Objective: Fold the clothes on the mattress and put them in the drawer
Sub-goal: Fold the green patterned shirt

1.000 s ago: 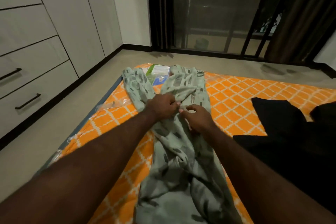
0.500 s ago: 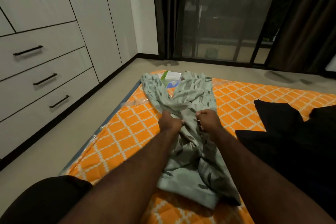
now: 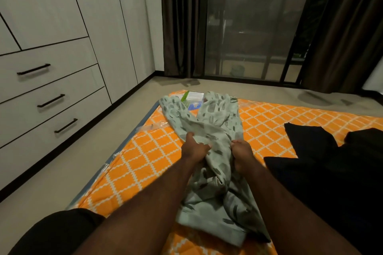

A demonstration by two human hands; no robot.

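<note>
Pale green patterned trousers (image 3: 215, 130) on orange mattress (image 3: 145, 163): left hand (image 3: 193, 148) and right hand (image 3: 242, 154), fingers curled, each gripping bunched fabric mid-garment.

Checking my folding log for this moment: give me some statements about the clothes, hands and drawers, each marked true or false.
1. The left hand and the right hand both grip the green top. True.
2. The three drawers are shut. True.
3. The black garment sits in a drawer. False: it lies on the mattress, right of the green top.
4. The green top is folded into a neat square. False: it lies rumpled, sleeves spread.
</note>
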